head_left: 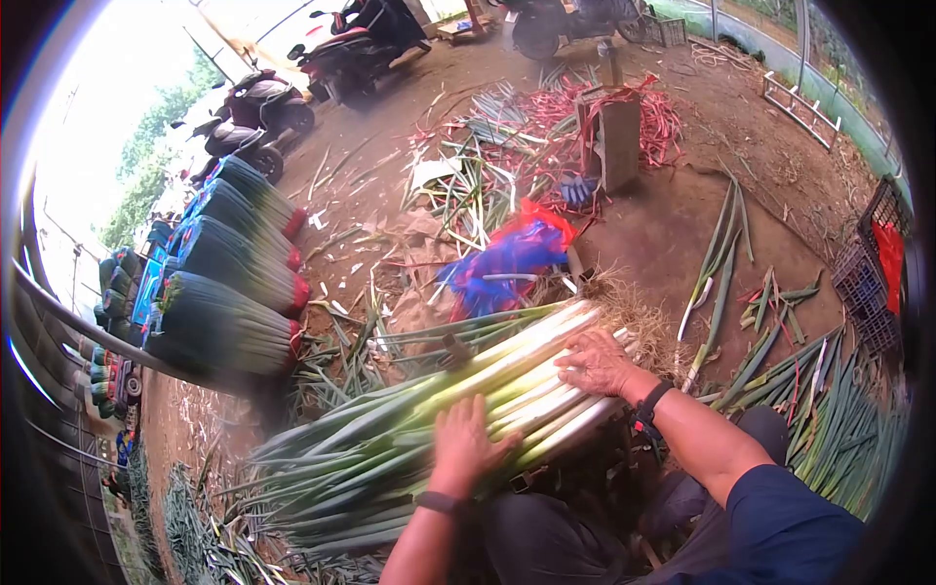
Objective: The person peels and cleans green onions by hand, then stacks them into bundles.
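A thick pile of long green onions [522, 366] lies slantwise in front of my lap, white root ends to the upper right and green leaves to the lower left. My left hand [466, 444] rests on the near side of the pale green stalks, thumb and fingers apart. Across the white stalks near the roots [629, 302] lies my right hand [592, 363], its fingers stretched over the top. A dark watch [650, 408] is on my right wrist, and a dark band [439, 502] circles the left one.
Large tied bundles of green onions [229, 312] stand at the left. A blue and red plastic bag [517, 258] lies beyond the pile, before a post-like block [619, 141] and red straps [658, 122]. Loose onions [838, 429] and a black crate [868, 283] are right. Scooters [361, 58] stand behind.
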Action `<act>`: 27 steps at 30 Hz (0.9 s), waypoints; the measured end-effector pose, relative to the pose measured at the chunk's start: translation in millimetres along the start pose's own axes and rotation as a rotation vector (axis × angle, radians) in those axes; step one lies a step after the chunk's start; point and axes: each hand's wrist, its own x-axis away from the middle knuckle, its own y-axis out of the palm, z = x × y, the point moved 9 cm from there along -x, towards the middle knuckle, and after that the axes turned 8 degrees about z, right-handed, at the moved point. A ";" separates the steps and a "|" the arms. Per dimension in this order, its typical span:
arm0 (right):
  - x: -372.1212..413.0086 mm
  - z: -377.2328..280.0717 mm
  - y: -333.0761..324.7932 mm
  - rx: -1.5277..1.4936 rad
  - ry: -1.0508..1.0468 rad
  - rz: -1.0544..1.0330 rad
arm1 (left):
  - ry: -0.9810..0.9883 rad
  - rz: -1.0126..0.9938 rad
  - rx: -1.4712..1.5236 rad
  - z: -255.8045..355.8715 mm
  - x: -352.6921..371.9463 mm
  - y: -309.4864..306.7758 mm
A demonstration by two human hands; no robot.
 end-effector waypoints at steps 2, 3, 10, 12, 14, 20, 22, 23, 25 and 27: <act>-3.4 1.2 6.1 0.012 0.035 -0.021 | -0.032 -0.009 -0.009 1.4 -3.9 2.1; -7.4 3.2 6.1 0.024 0.062 -0.039 | -0.066 -0.051 0.013 -0.2 -7.7 3.6; 15.8 -5.0 2.3 0.095 0.020 0.064 | -0.090 -0.120 0.021 4.7 -3.5 1.4; 19.8 -10.9 -5.5 0.106 0.015 0.121 | -0.116 -0.173 0.024 4.8 -1.0 5.3; 25.0 -13.7 -2.0 0.157 -0.013 0.170 | -0.058 -0.068 -0.042 6.4 2.7 12.2; 24.0 -24.0 -15.5 0.160 -0.040 0.192 | -0.025 0.044 -0.092 13.5 6.4 9.7; 21.4 -24.5 -8.5 0.144 -0.038 0.186 | -0.044 0.076 -0.087 10.2 6.6 13.9; 17.3 -21.7 -0.3 0.153 -0.017 0.159 | -0.113 -0.048 -0.008 8.5 4.6 15.5; 18.0 -15.8 -3.2 0.169 -0.008 0.101 | -0.090 -0.077 0.028 7.6 9.6 19.2; 24.0 -11.7 -1.4 0.151 -0.006 0.147 | -0.002 -0.107 0.001 5.5 16.5 28.6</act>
